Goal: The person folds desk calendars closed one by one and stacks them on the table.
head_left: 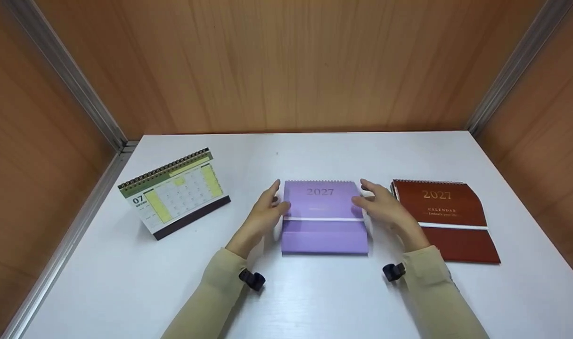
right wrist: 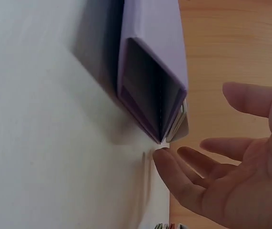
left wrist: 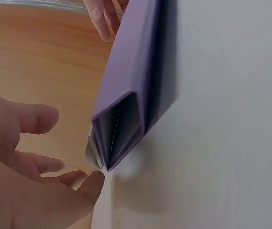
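Note:
A purple 2027 desk calendar (head_left: 324, 239) rests on the white table between both hands, its spiral edge at the far side. Beside its left edge is my left hand (head_left: 263, 214), fingers loosely spread, the thumb overlapping the cover's edge in the head view. My right hand (head_left: 386, 208) mirrors it at the right edge, thumb and fingers apart. Both wrist views show the calendar's folded stand (left wrist: 121, 129) with a hollow, four-sided opening at each end. Fingertips (right wrist: 164, 160) hover near the page corner in the right wrist view, and no fingers close round the calendar.
Standing tilted at the left is a desk calendar (head_left: 180, 193) with green and yellow pages. A dark red 2027 calendar (head_left: 461, 245) lies at the right, close to the right forearm. Wooden panels (head_left: 296, 66) enclose the table at the back and sides.

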`<state>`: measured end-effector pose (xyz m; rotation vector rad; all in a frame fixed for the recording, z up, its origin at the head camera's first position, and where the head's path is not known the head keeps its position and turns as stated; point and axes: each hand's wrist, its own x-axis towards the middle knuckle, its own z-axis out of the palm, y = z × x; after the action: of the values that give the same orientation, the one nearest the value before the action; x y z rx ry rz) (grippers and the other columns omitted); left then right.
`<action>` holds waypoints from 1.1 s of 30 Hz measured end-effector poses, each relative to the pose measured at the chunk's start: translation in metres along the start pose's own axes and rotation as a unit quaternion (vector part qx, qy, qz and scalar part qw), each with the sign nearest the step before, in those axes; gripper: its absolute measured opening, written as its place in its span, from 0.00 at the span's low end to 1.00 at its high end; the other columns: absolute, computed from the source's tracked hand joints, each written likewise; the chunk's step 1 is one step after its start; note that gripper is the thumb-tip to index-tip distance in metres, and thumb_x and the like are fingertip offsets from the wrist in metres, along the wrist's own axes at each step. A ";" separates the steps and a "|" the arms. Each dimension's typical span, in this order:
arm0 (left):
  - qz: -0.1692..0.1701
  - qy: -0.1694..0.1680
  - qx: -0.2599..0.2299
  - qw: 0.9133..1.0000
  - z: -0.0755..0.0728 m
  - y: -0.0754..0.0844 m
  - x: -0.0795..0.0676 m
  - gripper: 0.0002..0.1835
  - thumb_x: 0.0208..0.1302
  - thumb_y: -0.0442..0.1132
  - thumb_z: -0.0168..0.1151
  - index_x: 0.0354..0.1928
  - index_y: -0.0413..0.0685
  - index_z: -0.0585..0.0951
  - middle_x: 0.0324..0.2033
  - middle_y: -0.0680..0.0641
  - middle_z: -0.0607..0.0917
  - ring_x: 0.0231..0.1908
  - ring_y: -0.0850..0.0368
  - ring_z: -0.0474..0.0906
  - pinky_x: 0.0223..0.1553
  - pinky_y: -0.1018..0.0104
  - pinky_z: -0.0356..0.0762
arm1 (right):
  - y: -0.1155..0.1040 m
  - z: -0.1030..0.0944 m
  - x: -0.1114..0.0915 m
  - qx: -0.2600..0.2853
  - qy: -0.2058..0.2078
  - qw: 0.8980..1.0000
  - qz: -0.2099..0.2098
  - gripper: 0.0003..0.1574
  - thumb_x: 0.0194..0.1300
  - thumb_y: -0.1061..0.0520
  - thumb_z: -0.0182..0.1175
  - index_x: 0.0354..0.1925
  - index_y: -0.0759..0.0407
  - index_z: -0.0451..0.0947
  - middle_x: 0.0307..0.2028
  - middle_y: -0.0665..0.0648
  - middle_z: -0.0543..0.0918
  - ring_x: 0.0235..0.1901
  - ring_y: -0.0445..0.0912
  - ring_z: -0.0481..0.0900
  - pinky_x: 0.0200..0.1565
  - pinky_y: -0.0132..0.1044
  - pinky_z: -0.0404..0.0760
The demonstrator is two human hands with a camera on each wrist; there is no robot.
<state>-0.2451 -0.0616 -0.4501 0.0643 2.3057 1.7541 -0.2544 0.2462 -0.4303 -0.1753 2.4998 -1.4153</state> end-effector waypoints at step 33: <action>0.092 -0.017 0.476 0.874 0.024 0.023 0.018 0.32 0.78 0.54 0.29 0.78 0.51 0.48 0.77 0.44 0.47 0.75 0.43 0.41 0.72 0.40 0.40 | -0.037 0.049 0.014 -0.368 0.026 0.924 -0.100 0.43 0.74 0.33 0.39 0.78 0.50 0.46 0.76 0.65 0.45 0.74 0.66 0.41 0.70 0.64 0.48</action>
<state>-0.2600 -0.0297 -0.4373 0.4872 2.9539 0.4852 -0.2549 0.1830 -0.4250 -0.5484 3.0005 -0.4588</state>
